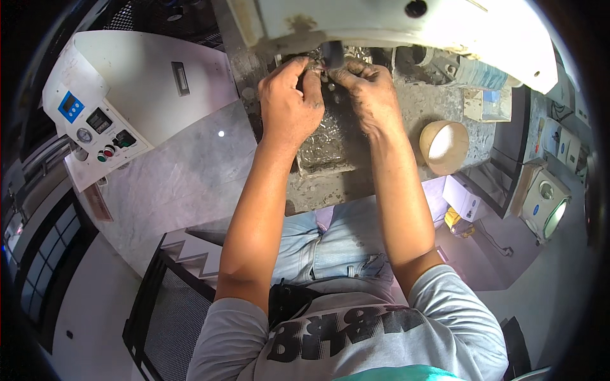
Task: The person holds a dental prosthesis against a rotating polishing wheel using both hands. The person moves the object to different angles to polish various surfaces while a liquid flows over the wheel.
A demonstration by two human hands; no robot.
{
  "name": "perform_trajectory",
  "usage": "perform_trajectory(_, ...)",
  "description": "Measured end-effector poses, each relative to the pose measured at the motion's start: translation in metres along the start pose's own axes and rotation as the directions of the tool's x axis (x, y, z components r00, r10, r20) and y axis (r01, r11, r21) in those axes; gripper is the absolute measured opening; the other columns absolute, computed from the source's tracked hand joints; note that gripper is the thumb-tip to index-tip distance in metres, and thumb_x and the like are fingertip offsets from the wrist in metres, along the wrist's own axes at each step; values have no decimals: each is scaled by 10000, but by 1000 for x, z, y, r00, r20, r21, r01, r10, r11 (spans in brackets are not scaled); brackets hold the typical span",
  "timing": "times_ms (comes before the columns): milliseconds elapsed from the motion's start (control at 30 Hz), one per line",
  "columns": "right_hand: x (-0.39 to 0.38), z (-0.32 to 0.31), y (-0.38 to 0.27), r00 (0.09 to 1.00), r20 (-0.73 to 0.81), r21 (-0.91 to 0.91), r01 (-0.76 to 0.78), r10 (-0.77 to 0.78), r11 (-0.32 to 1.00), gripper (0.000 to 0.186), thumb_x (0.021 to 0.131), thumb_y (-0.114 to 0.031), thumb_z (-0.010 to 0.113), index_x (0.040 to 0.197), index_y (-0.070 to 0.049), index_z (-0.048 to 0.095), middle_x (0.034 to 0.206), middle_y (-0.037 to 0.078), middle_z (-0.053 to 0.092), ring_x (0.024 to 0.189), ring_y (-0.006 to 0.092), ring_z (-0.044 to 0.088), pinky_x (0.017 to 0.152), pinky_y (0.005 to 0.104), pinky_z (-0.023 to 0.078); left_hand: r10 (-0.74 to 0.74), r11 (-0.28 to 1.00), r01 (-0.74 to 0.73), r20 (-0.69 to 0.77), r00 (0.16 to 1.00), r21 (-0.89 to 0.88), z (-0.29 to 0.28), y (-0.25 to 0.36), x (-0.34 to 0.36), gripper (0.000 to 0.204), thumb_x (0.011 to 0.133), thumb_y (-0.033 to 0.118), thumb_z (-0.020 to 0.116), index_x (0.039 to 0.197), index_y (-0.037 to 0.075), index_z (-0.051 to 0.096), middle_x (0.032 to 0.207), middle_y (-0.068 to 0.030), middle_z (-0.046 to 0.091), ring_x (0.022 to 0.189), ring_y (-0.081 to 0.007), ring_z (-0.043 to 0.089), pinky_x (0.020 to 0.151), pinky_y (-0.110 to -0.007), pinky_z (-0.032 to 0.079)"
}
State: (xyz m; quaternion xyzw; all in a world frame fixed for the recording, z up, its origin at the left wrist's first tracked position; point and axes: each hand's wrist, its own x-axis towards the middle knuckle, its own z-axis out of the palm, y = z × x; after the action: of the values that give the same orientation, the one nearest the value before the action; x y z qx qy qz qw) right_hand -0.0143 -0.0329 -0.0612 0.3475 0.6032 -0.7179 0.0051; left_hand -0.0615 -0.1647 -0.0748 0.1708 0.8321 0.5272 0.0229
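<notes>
My left hand (289, 98) and my right hand (370, 95) are close together under the edge of a white machine housing (375, 22). Thumb and forefinger of each are pinched, one hand on either side of a short dark cylinder (332, 54). Dark wet grime coats the fingertips. Whatever they hold is too small and too hidden to name. Below them lies a shallow wet tray (321, 170), murky and glistening, partly shaded by my right forearm.
Right of my right wrist, a tan bowl (426, 151) with pale contents stands on the grimy worktop (349, 187). A small clear box (488, 111) sits farther right. At left is a white cabinet (140, 76) with a control panel (95, 127). A white lamp-like device (543, 203) glows at right.
</notes>
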Motion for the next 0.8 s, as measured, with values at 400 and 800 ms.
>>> perform_trajectory(400,-6,-1,-3,1000,2,-15,20,-20,1000,169,833,-48,675,949,65,723,816,93,716,704,115,628,672,253,498,-131,976,132,17,991,-176,3,-1,-6,141,839,21,591,931,-57,664,782,-191,687,665,-296,688,630,-347,522)
perform_trajectory(800,-9,-6,-5,1000,-5,-41,18,-18,999,179,825,-75,706,945,55,729,812,73,715,704,97,615,677,248,494,-238,917,261,113,965,-300,-2,10,-5,137,902,-5,590,972,-38,703,787,1,649,657,-42,514,576,-219,412)
